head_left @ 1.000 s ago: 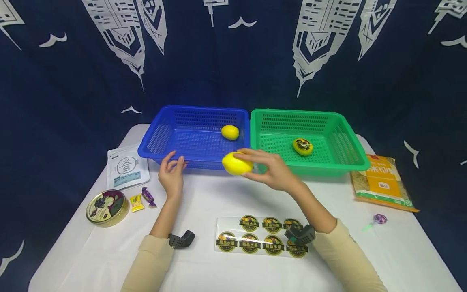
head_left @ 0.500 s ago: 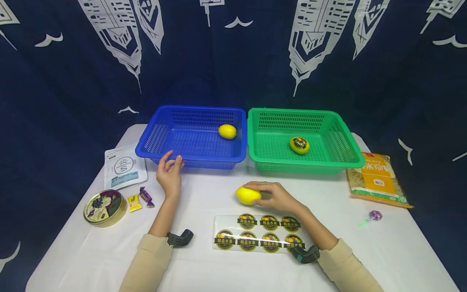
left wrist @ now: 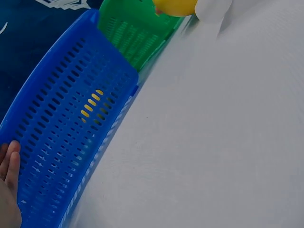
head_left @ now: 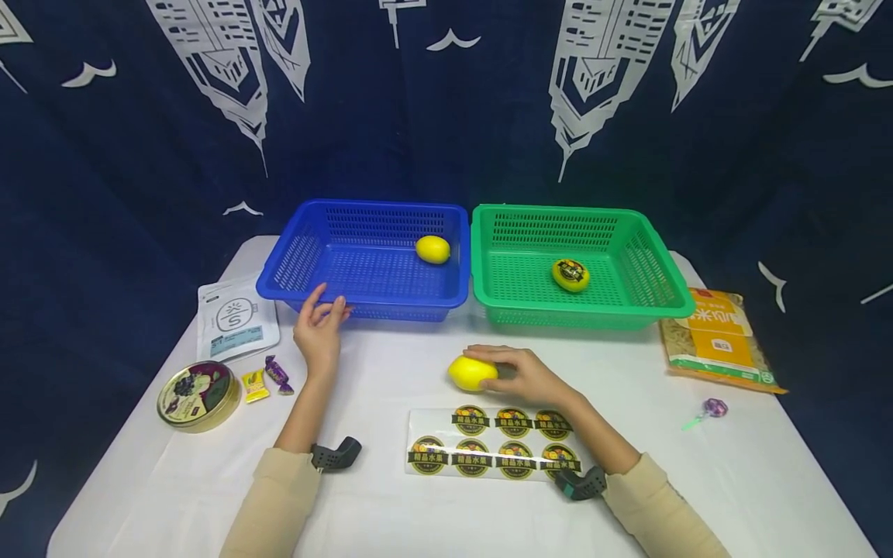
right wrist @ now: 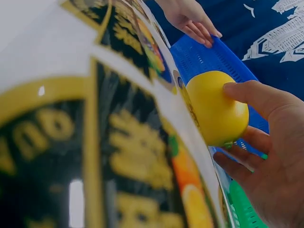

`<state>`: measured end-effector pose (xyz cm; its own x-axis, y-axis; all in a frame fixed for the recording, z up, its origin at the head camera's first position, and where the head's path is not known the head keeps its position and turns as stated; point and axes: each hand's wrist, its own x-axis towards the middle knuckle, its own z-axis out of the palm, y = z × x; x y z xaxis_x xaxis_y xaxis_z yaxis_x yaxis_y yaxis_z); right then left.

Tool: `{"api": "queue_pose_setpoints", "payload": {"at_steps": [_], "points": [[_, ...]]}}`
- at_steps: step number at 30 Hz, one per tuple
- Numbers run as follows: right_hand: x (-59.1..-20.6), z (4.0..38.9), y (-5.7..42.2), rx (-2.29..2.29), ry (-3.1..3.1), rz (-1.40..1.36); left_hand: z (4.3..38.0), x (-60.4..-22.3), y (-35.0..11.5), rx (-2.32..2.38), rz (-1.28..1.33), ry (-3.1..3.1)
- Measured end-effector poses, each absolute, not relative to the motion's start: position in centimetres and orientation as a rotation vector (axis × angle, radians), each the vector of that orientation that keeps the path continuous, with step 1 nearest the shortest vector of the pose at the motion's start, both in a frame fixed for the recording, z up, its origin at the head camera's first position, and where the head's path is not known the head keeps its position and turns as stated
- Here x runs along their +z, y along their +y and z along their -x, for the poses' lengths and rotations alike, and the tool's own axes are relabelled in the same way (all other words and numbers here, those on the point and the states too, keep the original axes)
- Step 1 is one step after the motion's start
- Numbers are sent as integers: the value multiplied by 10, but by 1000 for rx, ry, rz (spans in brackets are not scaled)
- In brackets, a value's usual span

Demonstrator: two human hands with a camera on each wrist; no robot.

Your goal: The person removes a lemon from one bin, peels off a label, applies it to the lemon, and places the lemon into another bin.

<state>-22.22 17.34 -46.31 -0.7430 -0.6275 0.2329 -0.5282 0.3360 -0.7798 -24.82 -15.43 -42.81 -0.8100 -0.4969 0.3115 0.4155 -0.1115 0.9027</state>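
In the head view my right hand [head_left: 533, 377] holds a yellow lemon [head_left: 470, 373] by its right end, low at the table between the baskets and the sticker sheet [head_left: 495, 443]. The right wrist view shows the thumb on one side of the lemon [right wrist: 216, 109] and fingers on the other. My left hand [head_left: 319, 333] is at the front wall of the blue basket [head_left: 363, 306], its fingers lying loosely against the wall near the rim [left wrist: 9, 164]. Inside that basket lies another lemon [head_left: 432, 249]. The green basket [head_left: 572, 316] holds a lemon with a round dark sticker [head_left: 570, 275].
At left are a white pouch [head_left: 237, 318], a round tin [head_left: 198, 396], a yellow candy [head_left: 255, 385] and a purple candy [head_left: 278, 375]. On the right are an orange-yellow food bag [head_left: 722, 341] and a lollipop [head_left: 715, 408]. A dark patterned curtain [head_left: 418, 116] hangs behind the table.
My right hand has brought the lemon from in front of the blue basket's rim down to the table, where it now stays almost still. My left hand has kept its place by the basket.
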Motion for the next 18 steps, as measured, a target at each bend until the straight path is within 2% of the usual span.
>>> {"api": "queue_pose_setpoints", "payload": {"at_steps": [8,18], "points": [[-451,214,178,-1442,2544,1044,230,-440,-148,-1760,25,-1791],[-437,172,181,-1659,2816,883,183,-471,-110,-1480,615,-2673]]}}
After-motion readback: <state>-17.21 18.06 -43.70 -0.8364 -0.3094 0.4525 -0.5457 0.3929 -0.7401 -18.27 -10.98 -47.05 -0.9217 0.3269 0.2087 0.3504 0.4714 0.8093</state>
